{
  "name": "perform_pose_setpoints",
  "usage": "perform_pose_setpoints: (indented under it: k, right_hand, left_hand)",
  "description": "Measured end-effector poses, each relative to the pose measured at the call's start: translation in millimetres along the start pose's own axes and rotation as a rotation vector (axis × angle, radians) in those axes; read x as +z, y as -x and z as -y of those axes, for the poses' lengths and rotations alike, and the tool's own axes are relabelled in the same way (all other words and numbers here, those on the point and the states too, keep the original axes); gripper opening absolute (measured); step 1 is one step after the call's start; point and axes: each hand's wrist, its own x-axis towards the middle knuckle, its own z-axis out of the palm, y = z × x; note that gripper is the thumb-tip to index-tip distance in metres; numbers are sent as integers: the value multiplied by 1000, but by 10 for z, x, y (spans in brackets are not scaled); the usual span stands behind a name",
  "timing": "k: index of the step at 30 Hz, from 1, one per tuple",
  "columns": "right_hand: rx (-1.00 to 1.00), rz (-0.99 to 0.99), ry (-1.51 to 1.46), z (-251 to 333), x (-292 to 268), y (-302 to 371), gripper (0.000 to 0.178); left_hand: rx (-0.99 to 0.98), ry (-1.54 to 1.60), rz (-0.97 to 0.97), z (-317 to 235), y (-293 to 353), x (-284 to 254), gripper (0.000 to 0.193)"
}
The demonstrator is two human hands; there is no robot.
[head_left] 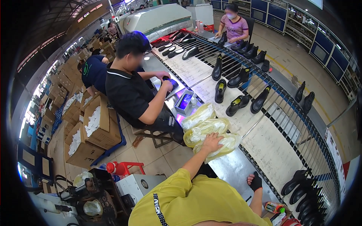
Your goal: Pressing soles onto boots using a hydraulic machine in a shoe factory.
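Observation:
My left hand [213, 142] lies spread on top of the nearest of three puffy bundles, white inside clear yellowish plastic [230, 144]. The other two bundles, a middle one [211, 127] and a far one [198, 115], rest against it along the bench edge. What is inside the plastic cannot be made out. Over the bare metal bench top [232, 165], my right hand [255, 181] has its fingers curled in. It wears a black fingerless glove, and nothing shows in it.
Black boots [238, 104] stand on a roller conveyor [275, 109], with more black footwear [298, 182] at near right. A co-worker [130, 83] on my left handles a dark shoe [171, 84] beside a grey box [184, 101]. Another person [233, 26] sits across. Cartons [100, 120] stand left.

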Motion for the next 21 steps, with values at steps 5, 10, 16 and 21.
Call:
perform_pose_setpoints:
  k: [5, 10, 16, 21]
  right_hand:
    - [42, 81, -55, 13, -46, -14, 47]
    - [55, 107, -51, 6, -21, 7, 47]
    - [36, 75, -13, 5, -49, -7, 46]
    - [56, 141, -65, -6, -111, -104, 47]
  left_hand:
    - [3, -2, -18, 18, -5, 27, 57]
    - [7, -5, -24, 31, -2, 41, 56]
    - [6, -6, -21, 25, -9, 52, 56]
    - [14, -11, -42, 55, -14, 50, 55]
